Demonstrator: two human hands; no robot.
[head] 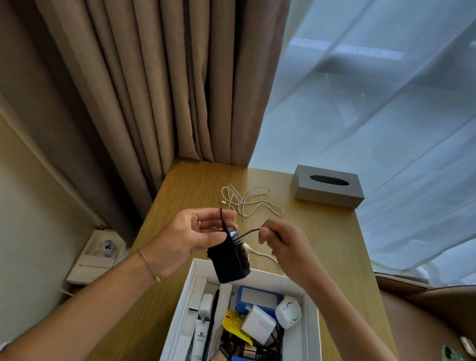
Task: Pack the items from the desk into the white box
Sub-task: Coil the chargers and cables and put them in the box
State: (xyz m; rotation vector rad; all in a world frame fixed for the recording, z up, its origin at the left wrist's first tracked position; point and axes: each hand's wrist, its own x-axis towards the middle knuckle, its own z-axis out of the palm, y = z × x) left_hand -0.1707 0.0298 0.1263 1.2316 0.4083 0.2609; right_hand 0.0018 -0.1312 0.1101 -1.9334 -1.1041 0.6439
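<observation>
The left hand (pixel 193 235) curls its fingers and thumb round the top of a small black device (pixel 230 262), which hangs from that grip just above the far rim of the white box (pixel 311 327), tilted, its lower end nearly over the box's opening. The right hand (pixel 278 244), beside it and also above the box's far edge, pinches the thin black cord (pixel 247 234) that runs from the device's top; its fingers are closed tight on the strand, with no spare opening to see. The device looks compact and rigid, light enough for one hand, probably with a soft or matte covering that should not slip; its body is the sound place to hold it, as the left hand does. The cord is limp and springy, likely to uncoil if released, so it wants gathering close to the device before both go down together. Inside the box lie a white charger (pixel 257 325), a round white plug (pixel 288 313), blue cartons (pixel 260 299) and tubes, leaving little free room. Beyond the box, on the wooden desk (pixel 327 241), a loose white cable (pixel 246 200) waits unpacked, and farther still beyond it stands a grey tissue box (pixel 327 189).
</observation>
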